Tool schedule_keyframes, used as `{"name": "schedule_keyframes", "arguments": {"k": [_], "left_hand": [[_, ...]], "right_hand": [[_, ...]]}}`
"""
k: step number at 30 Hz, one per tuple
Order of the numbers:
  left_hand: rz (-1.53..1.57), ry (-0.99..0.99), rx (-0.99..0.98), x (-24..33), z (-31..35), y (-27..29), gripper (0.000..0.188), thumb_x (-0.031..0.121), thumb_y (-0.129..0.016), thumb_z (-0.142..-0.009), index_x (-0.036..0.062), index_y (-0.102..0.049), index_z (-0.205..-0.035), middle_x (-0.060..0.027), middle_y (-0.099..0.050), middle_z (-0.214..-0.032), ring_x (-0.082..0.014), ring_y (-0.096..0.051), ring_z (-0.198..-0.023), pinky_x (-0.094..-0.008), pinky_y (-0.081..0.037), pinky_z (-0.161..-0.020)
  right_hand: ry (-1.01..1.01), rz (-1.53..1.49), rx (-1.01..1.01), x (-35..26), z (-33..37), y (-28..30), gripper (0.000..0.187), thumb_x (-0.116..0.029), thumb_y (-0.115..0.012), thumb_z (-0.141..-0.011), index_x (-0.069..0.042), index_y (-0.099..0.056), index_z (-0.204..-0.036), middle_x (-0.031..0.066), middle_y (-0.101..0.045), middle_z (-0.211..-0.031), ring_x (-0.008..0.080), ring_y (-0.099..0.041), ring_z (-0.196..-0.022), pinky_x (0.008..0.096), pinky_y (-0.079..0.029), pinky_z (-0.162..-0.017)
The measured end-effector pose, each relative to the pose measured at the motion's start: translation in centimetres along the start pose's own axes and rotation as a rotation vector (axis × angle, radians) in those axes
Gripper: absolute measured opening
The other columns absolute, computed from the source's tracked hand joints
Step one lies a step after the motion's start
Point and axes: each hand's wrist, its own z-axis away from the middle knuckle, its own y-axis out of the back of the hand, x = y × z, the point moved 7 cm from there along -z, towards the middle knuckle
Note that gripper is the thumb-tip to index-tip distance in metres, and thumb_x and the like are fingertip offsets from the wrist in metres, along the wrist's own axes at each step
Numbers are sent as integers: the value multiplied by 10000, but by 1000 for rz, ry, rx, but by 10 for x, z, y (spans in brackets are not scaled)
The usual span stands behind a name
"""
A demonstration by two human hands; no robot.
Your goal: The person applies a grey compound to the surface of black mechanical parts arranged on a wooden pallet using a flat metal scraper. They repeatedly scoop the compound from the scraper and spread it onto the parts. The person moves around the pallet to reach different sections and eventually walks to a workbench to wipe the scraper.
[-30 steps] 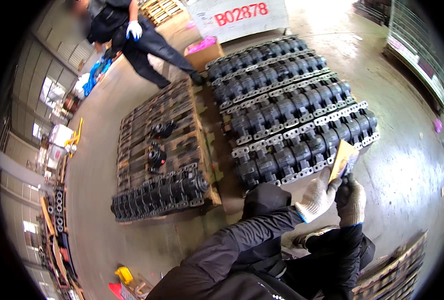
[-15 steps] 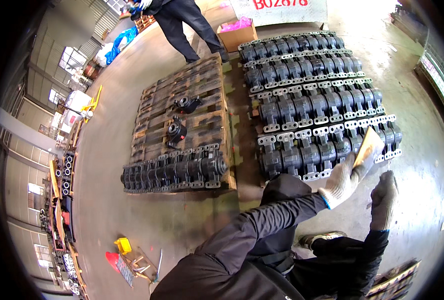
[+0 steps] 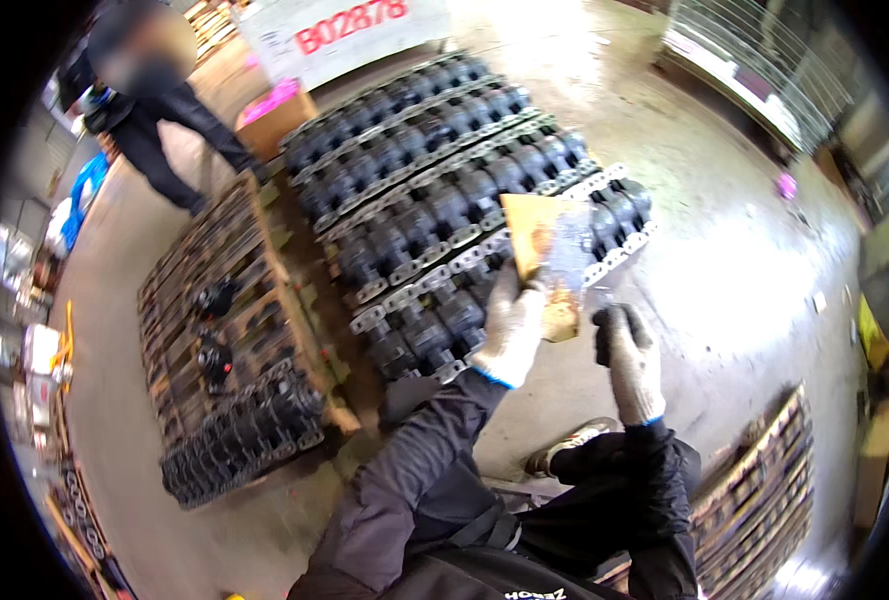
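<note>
My left hand, in a white knit glove, grips a flat yellow-brown sheet, like card, with a shiny grey, plastic-like surface over part of it. The sheet is held up in front of rows of black cylindrical metal parts with pale, holed flanges. Close to the sheet's right side, my gloved right hand is apart from it. Its dark-tipped fingers are closed; whatever they may pinch is too small to make out.
To the left, a wooden pallet bears another row of black parts and two loose ones. A person stands beyond it, near a cardboard box. More pallets lie at lower right; a wire cage stands at far right.
The view has turned right, so the pallet and rows of parts sit further left. My left hand still holds the sheet, now with its broad face showing. My right hand remains closed.
</note>
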Motion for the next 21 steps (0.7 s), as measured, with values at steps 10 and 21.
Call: {"name": "schedule_keyframes", "arguments": {"k": [10,21], "left_hand": [[62,102,65,-6,17,17,398,193,-581,-1021,81,-477,-1388,-80,-586,-1231,-202,-612,-1075,-392,-551,-878],[202,158,64,-5,14,18,478,205,-557,-1030,85,-395,-1464,-112,-577,-1298,-262,-629,-1114,-429,-562,-905]], "right_hand": [[-8,39,-67,2,10,-12,236,-244,-526,-1048,-27,-600,-1104,5,-557,-769,85,-504,-675,255,-439,-617],[-28,-92,-152,10,10,-18,290,-236,-534,-1030,6,-573,-1186,16,-585,-858,95,-532,-783,266,-472,-701]]}}
